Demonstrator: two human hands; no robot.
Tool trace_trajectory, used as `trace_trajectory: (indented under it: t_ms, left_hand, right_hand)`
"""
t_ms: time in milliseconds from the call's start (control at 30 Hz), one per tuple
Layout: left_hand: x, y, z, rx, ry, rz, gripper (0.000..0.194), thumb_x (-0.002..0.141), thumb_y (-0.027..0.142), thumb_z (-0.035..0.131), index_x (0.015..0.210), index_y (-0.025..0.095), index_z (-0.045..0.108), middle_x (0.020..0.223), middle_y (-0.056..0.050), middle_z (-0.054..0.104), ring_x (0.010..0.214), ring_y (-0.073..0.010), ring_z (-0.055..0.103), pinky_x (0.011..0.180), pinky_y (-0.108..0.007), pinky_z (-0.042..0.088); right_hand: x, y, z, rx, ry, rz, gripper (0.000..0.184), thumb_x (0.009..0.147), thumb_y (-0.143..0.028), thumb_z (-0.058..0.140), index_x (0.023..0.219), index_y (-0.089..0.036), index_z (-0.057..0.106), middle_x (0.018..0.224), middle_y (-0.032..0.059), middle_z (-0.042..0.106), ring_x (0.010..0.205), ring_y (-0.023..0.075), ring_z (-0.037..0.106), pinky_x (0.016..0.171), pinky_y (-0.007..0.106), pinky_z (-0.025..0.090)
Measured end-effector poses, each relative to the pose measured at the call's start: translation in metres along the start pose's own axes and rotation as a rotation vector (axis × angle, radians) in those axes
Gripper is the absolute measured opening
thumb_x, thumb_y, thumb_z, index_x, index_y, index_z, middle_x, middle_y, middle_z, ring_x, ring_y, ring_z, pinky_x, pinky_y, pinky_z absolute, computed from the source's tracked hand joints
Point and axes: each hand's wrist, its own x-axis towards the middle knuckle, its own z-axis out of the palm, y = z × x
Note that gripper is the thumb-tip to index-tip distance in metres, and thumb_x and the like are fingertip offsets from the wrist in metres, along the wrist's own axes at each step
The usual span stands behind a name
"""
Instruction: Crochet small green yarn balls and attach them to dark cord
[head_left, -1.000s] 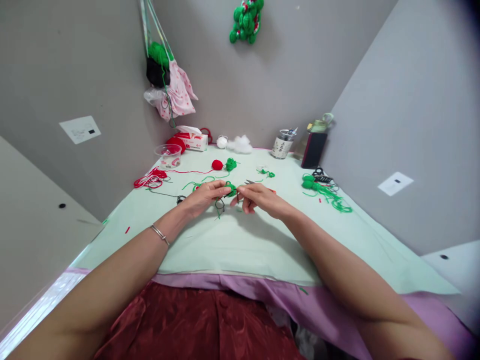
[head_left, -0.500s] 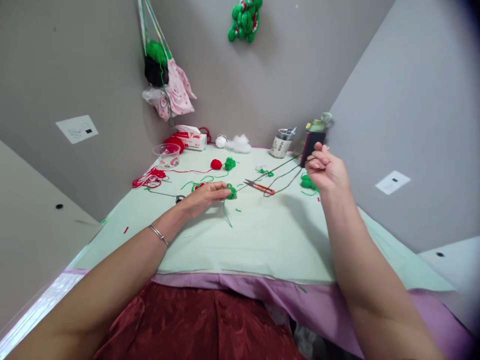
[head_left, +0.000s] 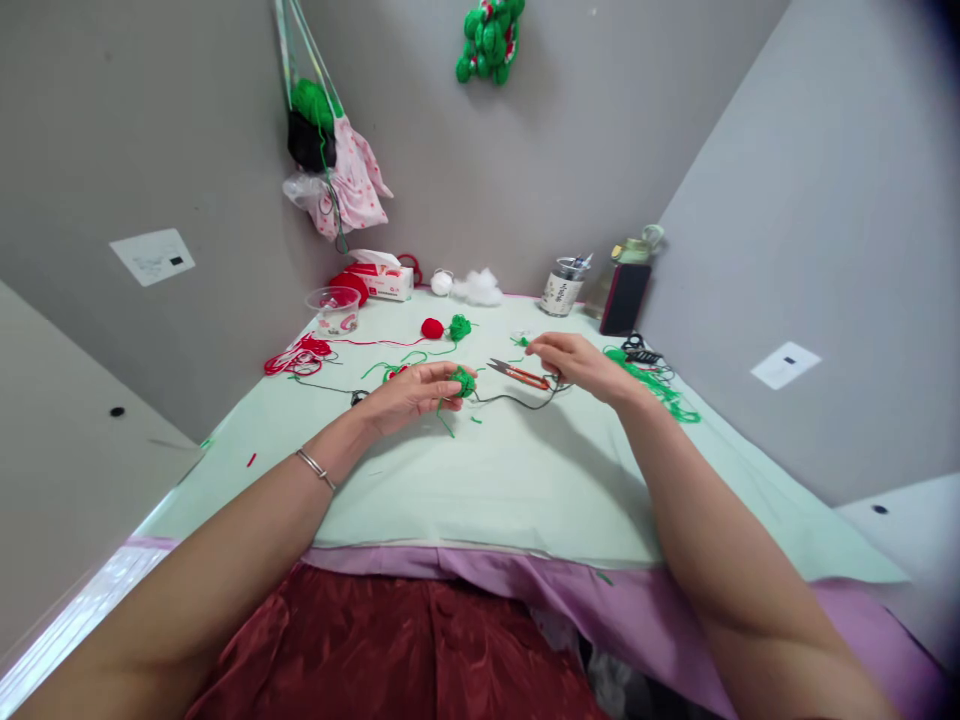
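Note:
My left hand (head_left: 416, 395) pinches a small green crocheted piece (head_left: 465, 382) between thumb and fingers, with a loose green yarn tail hanging below. From that piece a slack dark yarn (head_left: 517, 401) curves across the table to my right hand (head_left: 574, 365). The right fingers are bent together, with loops of the dark yarn beneath them; a needle, if there is one, cannot be made out. Orange-handled thread snips (head_left: 519, 375) lie just left of the right hand, points facing left.
Behind the hands lie a red yarn ball (head_left: 432, 328), a green yarn bundle (head_left: 460, 327) and white stuffing (head_left: 480, 288). A clear tub (head_left: 333, 312) and red yarn (head_left: 300, 356) are at left. At right are a pen cup (head_left: 562, 288), a phone (head_left: 625, 299) and green strands (head_left: 671, 398).
My right hand first swung up and right, drawing the dark yarn taut, then came back down and left, letting it slacken. The left hand stayed nearly in place with the green piece.

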Motion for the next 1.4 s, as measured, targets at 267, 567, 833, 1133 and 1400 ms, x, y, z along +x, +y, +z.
trace_trajectory:
  t_ms: [267,567,833,1133,1400]
  left_hand:
    - [0.001,-0.002,0.0,0.044,-0.004,0.069,0.04,0.077,0.032,0.078,0.116,0.024,0.073,0.111,-0.006,0.067,0.101,-0.0175,0.057,0.1,-0.037,0.043]
    - [0.002,-0.003,-0.002,0.071,0.022,0.073,0.039,0.074,0.03,0.079,0.113,0.026,0.074,0.112,-0.005,0.065,0.103,-0.0183,0.056,0.103,-0.041,0.041]
    - [0.001,-0.002,-0.002,0.068,0.039,0.08,0.037,0.074,0.028,0.08,0.11,0.026,0.074,0.11,-0.004,0.063,0.101,-0.0172,0.056,0.103,-0.039,0.041]
    - [0.001,-0.004,0.0,0.087,0.075,0.067,0.039,0.071,0.026,0.082,0.108,0.024,0.073,0.103,-0.004,0.066,0.095,-0.0174,0.059,0.098,-0.039,0.043]
    - [0.002,-0.003,0.001,0.086,-0.029,0.038,0.039,0.073,0.026,0.08,0.111,0.022,0.074,0.101,-0.005,0.07,0.093,-0.0166,0.061,0.098,-0.038,0.044]
  right_hand:
    - [-0.025,-0.049,0.037,0.239,-0.066,-0.235,0.022,0.094,-0.036,0.053,0.101,-0.018,0.063,0.084,0.0046,0.069,0.05,0.0085,0.041,0.049,0.025,0.034]
    - [-0.027,-0.05,0.053,-0.24,0.212,-0.458,0.013,0.091,-0.022,0.062,0.084,-0.022,0.073,0.075,0.002,0.055,0.067,0.0139,0.05,0.065,0.028,0.036]
    - [-0.028,-0.05,0.053,-0.265,0.173,-0.449,0.014,0.092,-0.019,0.059,0.086,-0.021,0.072,0.078,0.002,0.057,0.065,0.0126,0.049,0.064,0.027,0.035]
    - [-0.028,-0.051,0.056,-0.202,0.114,-0.43,0.014,0.09,-0.018,0.059,0.084,-0.02,0.072,0.077,0.0018,0.057,0.063,0.0115,0.048,0.063,0.027,0.036]
    - [-0.022,-0.044,0.052,0.057,-0.023,-0.357,0.015,0.087,-0.032,0.065,0.085,-0.02,0.074,0.078,0.0023,0.057,0.069,0.0137,0.05,0.066,0.028,0.039]
